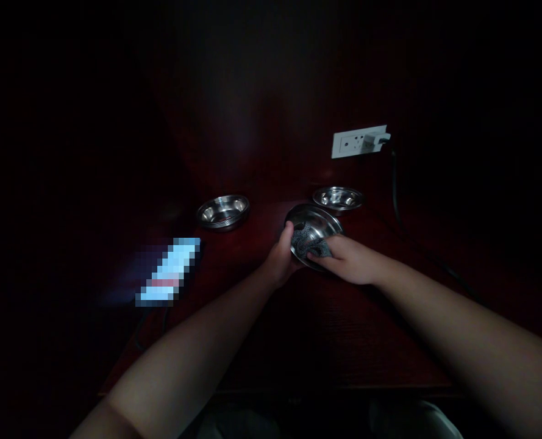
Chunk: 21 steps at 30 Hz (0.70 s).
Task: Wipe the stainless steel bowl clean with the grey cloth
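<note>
Dark red surface (325, 353), faintly grained, dimly lit. Held bowl (319, 222): shiny round metal, tilted, right of centre; left hand (281, 259), grip closed at its rim. Stacked bowls (225, 212), left rear: same metal, rims nested. Right rear bowl (338, 197): matching, wide-rimmed. Cloth (302, 239): grey, nubbly, bunched inside the held bowl; right hand (349, 259), grip closed on it. Wiping seemingly under way; other bowls, finished or waiting: cannot tell.

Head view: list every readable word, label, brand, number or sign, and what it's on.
None readable.
Lit screen: pixelated, nothing legible.
Wall socket and plug: any markings too small to read.
Held bowl, cloth, other bowls: no text visible.
</note>
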### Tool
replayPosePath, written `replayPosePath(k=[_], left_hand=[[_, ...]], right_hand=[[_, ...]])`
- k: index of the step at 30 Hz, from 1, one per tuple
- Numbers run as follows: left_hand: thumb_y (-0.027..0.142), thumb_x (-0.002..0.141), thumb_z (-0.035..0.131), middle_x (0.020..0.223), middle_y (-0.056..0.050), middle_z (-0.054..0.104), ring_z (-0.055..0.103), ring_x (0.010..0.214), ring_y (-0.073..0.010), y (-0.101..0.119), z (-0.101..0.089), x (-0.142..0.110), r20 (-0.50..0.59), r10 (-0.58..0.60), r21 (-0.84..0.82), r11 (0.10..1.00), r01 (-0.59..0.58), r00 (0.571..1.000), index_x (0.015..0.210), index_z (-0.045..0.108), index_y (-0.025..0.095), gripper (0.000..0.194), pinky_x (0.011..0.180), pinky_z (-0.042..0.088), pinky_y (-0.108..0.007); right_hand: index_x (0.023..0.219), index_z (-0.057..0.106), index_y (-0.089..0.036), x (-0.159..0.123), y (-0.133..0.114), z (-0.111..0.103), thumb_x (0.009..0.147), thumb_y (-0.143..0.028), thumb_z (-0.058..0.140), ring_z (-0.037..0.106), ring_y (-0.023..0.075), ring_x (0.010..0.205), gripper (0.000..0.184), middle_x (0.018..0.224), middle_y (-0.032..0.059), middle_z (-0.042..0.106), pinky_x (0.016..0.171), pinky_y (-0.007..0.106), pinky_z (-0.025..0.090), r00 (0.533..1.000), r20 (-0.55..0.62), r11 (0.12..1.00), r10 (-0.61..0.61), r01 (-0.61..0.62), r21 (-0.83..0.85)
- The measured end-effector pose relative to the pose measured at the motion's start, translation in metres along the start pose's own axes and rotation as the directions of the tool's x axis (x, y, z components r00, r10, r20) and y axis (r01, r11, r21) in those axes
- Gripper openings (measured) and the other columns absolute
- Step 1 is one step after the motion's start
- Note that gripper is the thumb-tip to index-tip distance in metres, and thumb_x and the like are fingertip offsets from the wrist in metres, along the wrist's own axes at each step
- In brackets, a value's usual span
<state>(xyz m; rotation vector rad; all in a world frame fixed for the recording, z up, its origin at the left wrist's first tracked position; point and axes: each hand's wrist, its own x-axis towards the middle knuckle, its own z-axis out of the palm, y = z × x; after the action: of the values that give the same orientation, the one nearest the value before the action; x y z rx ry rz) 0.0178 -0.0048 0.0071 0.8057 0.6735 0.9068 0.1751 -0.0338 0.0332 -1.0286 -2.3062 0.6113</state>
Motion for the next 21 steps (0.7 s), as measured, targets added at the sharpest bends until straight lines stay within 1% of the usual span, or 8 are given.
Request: replayPosePath(k=[4,8,13,16,21], left_hand=[[0.063,0.09,0.04,0.125,-0.016,0.064,0.055,0.122,-0.0326,-0.0025,-0.0048,0.003,0.03,0.019,-0.022,1.0,-0.018,0.999,0.121,0.062,0.015,0.061,0.1,0.045,-0.049],[0.063,0.09,0.039,0.125,-0.016,0.065,0.055,0.122,-0.0322,-0.0028,-0.0054,0.004,0.04,0.014,-0.026,1.0,-0.013,0.999,0.122,0.062,0.015,0.062,0.1,0.044,-0.05],[0.062,0.091,0.037,0.126,-0.015,0.064,0.055,0.123,-0.0312,-0.0003,-0.0014,0.0008,0.041,0.016,-0.021,1.0,-0.016,0.999,0.121,0.062,0.015,0.061,0.101,0.044,-0.048],[0.061,0.092,0.037,0.126,-0.016,0.064,0.056,0.122,-0.0313,0.0003,-0.0004,-0.0003,0.026,0.018,-0.02,1.0,-0.017,0.999,0.12,0.063,0.015,0.06,0.1,0.045,-0.048],[0.062,0.091,0.039,0.124,-0.016,0.065,0.056,0.121,-0.0323,-0.0017,-0.0029,0.0019,0.042,0.027,-0.018,1.0,-0.026,0.999,0.118,0.064,0.014,0.06,0.099,0.045,-0.048]], right_hand=[[0.09,0.065,-0.014,-0.0001,0.0012,0.0008,0.093,-0.033,0.048,0.062,0.0186,0.08,0.025,0.088,0.0079,0.07,0.081,0.036,0.048,1.0,0.003,1.0,0.003,-0.003,0.001],[0.09,0.065,-0.014,0.0003,0.0008,0.0017,0.094,-0.032,0.048,0.062,0.0189,0.081,0.025,0.088,0.0084,0.07,0.081,0.037,0.048,1.0,0.0,1.0,-0.003,0.003,0.001],[0.083,0.062,-0.015,0.0002,-0.0002,0.0025,0.095,-0.034,0.046,0.058,0.0165,0.071,0.028,0.079,0.0066,0.067,0.072,0.034,0.046,1.0,0.004,1.0,0.0,0.0,-0.001],[0.083,0.061,-0.015,0.0001,-0.0009,0.003,0.095,-0.034,0.045,0.058,0.0164,0.073,0.027,0.08,0.0066,0.067,0.072,0.033,0.046,1.0,-0.002,1.0,-0.015,0.015,0.014],[0.084,0.06,-0.015,0.0006,-0.0008,0.004,0.094,-0.034,0.047,0.058,0.0167,0.073,0.026,0.082,0.0068,0.067,0.072,0.034,0.046,1.0,-0.002,0.999,-0.02,0.02,0.03]])
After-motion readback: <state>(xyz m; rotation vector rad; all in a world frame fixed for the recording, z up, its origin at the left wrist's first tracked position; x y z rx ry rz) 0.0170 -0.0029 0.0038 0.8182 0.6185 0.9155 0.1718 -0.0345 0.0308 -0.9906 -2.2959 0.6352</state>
